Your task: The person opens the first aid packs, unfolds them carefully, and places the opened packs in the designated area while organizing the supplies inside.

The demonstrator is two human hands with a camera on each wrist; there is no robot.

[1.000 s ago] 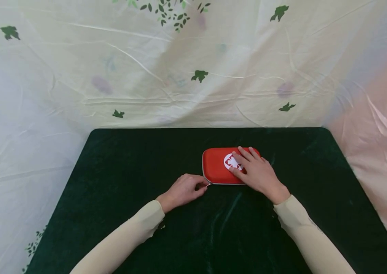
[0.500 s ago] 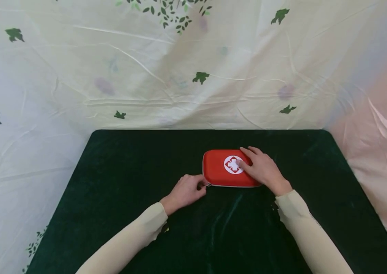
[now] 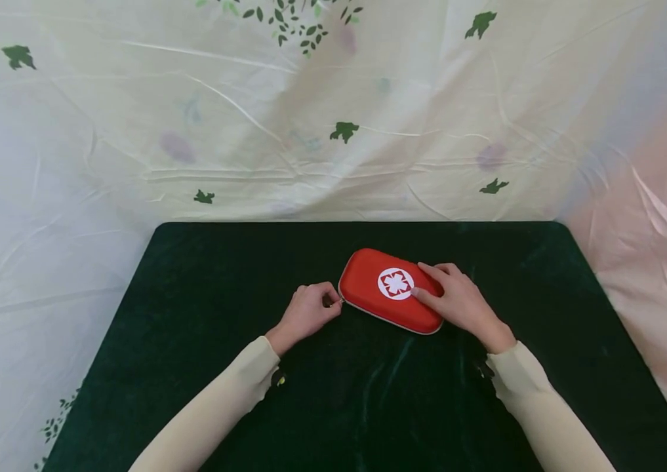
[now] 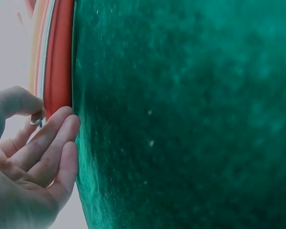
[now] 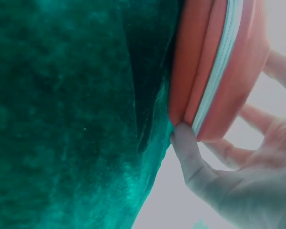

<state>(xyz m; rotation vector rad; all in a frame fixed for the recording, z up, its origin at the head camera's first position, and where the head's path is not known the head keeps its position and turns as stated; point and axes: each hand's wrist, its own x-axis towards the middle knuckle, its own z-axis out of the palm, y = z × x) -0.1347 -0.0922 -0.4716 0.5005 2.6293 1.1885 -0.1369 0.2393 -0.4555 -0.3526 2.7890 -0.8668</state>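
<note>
A red zippered first-aid case [image 3: 363,278] with a white cross emblem [image 3: 395,284] lies on the dark green cloth, turned at an angle in the head view. At its left corner my left hand [image 3: 303,313] pinches the small metal zipper pull [image 4: 36,118] between thumb and forefinger. The other left fingers are loosely curled beside the case, as the left wrist view shows. My right hand [image 3: 465,303] grips the right end of the case, fingers over the top and around the end. A pale zipper [image 5: 221,62] runs along the side; its teeth look closed where visible.
The table [image 3: 239,262] is covered in dark green velvety cloth. Behind it and at both sides hangs a pale curtain [image 3: 239,118] with green leaf and bird prints.
The case has turned clockwise, its left end shifting away and its right end nearer. My right hand has slid from the top to the right end; my left hand keeps the zipper pull.
</note>
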